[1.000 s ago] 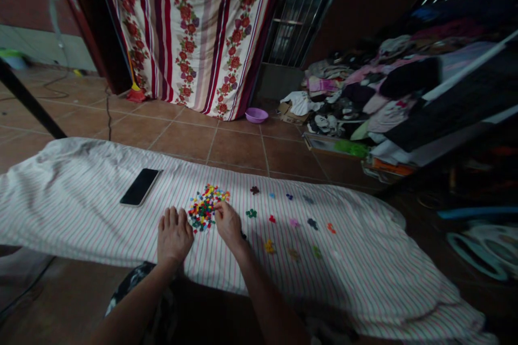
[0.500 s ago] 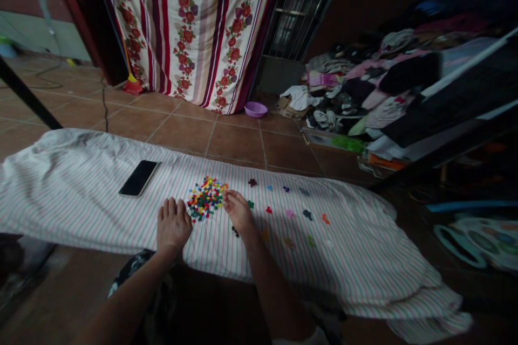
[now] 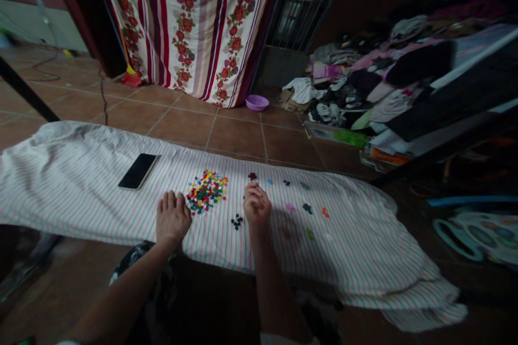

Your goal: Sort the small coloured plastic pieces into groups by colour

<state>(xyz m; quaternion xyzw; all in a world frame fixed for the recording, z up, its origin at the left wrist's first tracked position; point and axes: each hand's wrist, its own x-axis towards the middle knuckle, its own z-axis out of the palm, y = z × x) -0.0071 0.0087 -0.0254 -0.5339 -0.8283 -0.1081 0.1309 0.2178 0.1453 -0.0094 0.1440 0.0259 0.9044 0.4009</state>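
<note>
A heap of small mixed-colour pieces [image 3: 206,191], hard-looking and roughly rounded, lies loose on the worktop [image 3: 364,259], which is draped in creased white cloth with thin pink and green stripes. Just left of the heap, the left hand [image 3: 174,218] rests palm down on the cloth, its fingers open and slightly spread. To the heap's right, the right hand [image 3: 257,206] has its fingers bent and bunched; whether they are closed on a piece, I cannot tell.

Sorted clusters lie right of the heap: black pieces [image 3: 237,221] on the near side, dark maroon pieces [image 3: 252,176] just past the right hand's fingertips, and farther right pink pieces [image 3: 290,207], slate-dark pieces [image 3: 307,208] and orange pieces [image 3: 325,212]. A speck of green shows beside the right hand, mostly hidden by it. Nearer the person, some pale and brownish spots are too blurred to name (shadow falls there).

Left of the heap lies a flat phone with a glossy black screen [image 3: 138,171]. Beyond the heap, on the tiled floor, sit a round purple plastic basin [image 3: 257,102] and, to its right, a cardboard box [image 3: 293,103] partly covered by white fabric [image 3: 302,90].
</note>
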